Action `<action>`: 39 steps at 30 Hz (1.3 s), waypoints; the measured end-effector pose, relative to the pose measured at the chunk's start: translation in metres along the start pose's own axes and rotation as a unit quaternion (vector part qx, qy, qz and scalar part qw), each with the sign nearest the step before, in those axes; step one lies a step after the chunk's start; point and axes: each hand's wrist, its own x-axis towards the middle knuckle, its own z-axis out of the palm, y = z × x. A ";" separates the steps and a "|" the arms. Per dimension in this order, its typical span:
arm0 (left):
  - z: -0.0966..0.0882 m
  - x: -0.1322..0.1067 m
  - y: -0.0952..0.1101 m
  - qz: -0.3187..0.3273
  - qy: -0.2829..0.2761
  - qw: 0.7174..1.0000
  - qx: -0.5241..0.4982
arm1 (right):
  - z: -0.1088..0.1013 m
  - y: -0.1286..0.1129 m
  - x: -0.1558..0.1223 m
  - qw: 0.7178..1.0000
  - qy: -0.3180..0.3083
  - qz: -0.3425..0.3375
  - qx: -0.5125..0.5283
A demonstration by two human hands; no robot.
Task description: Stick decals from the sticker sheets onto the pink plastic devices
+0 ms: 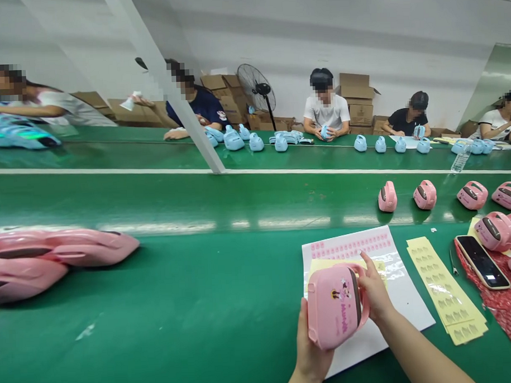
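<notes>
A pink plastic case with a carry handle is held up above the table, its printed cartoon face turned toward me. My left hand grips it from the lower left, thumb along the side. On the other side my right hand holds it by the handle, index finger stretched upward; its other fingers are partly hidden. Under the case lies a white sheet with rows of pink stickers, and a yellow sticker sheet shows partly behind it.
Yellow sticker strips, a phone and red bubble wrap lie at the right. Several pink cases stand beyond them; more pink pieces lie at left. Across the green table, co-workers sit with blue cases.
</notes>
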 end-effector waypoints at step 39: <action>0.032 0.003 -0.022 0.183 0.111 0.976 0.028 | 0.007 -0.005 -0.030 0.983 0.025 -0.123 -0.136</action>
